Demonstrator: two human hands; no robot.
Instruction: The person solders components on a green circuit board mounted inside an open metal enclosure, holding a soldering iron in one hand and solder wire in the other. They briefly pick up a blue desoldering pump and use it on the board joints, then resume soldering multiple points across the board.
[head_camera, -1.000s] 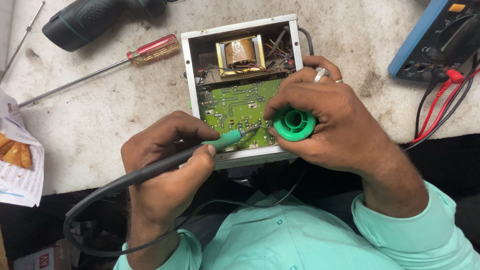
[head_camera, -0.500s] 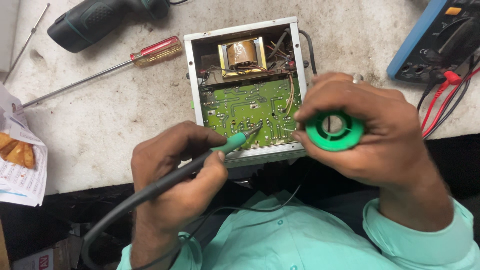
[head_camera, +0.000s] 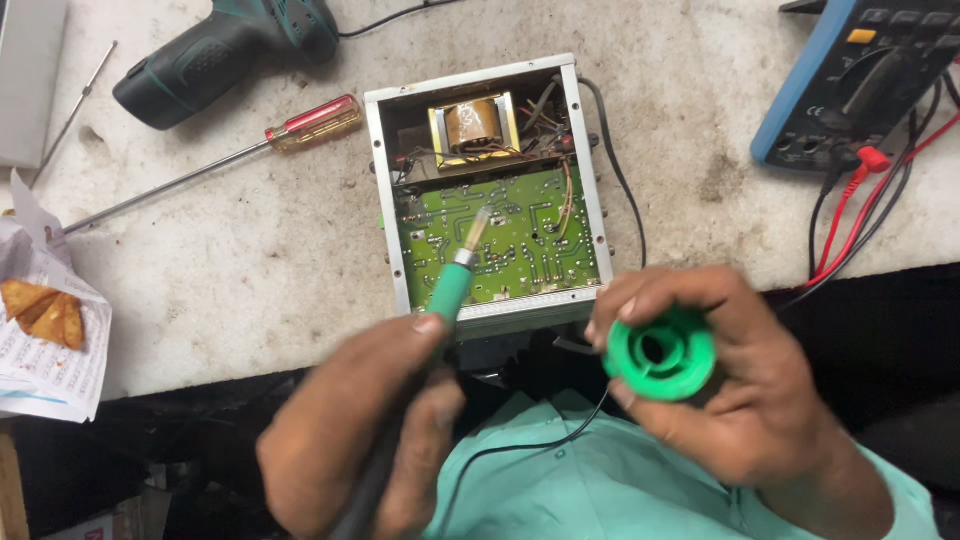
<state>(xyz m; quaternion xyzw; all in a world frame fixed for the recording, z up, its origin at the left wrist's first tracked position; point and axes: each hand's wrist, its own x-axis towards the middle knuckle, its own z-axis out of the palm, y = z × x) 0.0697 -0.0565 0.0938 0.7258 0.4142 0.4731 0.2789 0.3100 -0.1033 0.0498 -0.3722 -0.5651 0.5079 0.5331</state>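
Green-handled soldering iron (head_camera: 455, 275), gripped in the left hand (head_camera: 360, 430), runs near-to-far, its tip pointing far-right over the circuit board (head_camera: 520, 250). Right hand (head_camera: 730, 390) grips a green solder spool (head_camera: 662, 352), near-right of the board.

A pale, stained counter (head_camera: 250, 270) with a worn, speckled top fills the view under even light. Below its front edge lies dark shadow.

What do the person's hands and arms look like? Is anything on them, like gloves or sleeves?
No gloves: both hands are bare. The left hand and the right hand have nothing on the fingers that shows in this view. The right wrist comes out of a light mint-green sleeve, part of a shirt of the same colour. No sleeve shows on the left arm, which is bare where it shows.
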